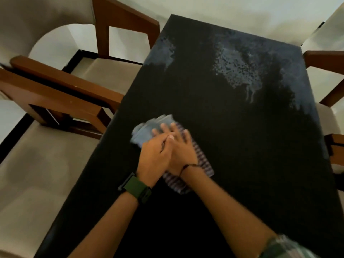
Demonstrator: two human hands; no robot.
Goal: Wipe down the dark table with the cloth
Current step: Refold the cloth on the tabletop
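The dark table (242,146) fills the middle of the head view, running away from me. A folded cloth (145,130), grey-blue on top with purple stripes along its right side, lies flat on the table's left-centre. Both hands press down on it side by side: my left hand (154,159), with a green watch on its wrist, and my right hand (179,151), with a thin black cord on its wrist, fingers flat and spread over the cloth. Pale wet streaks and droplets (238,69) cover the far part of the tabletop.
Two wooden chairs with beige cushions (61,86) stand close against the table's left edge. Another wooden chair's arm (323,60) shows at the right edge. Pale floor lies beyond the table's far end.
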